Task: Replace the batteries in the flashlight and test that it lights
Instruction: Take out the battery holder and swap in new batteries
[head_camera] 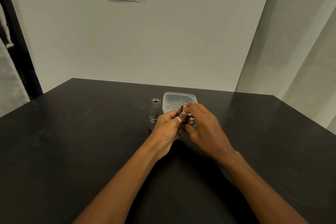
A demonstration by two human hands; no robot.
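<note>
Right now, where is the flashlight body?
Head view: the flashlight body stands upright, open threaded end up, on the black table, just left of the clear container and behind the left hand, which holds a small dark part with the right hand.

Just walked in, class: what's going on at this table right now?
A person works at a black table. The left hand and right hand together pinch a small dark part with a yellow spot, perhaps a battery, in front of a clear plastic box. The silver flashlight body stands upright beside the box, threaded end open on top, so it is not yet closed up.
</note>
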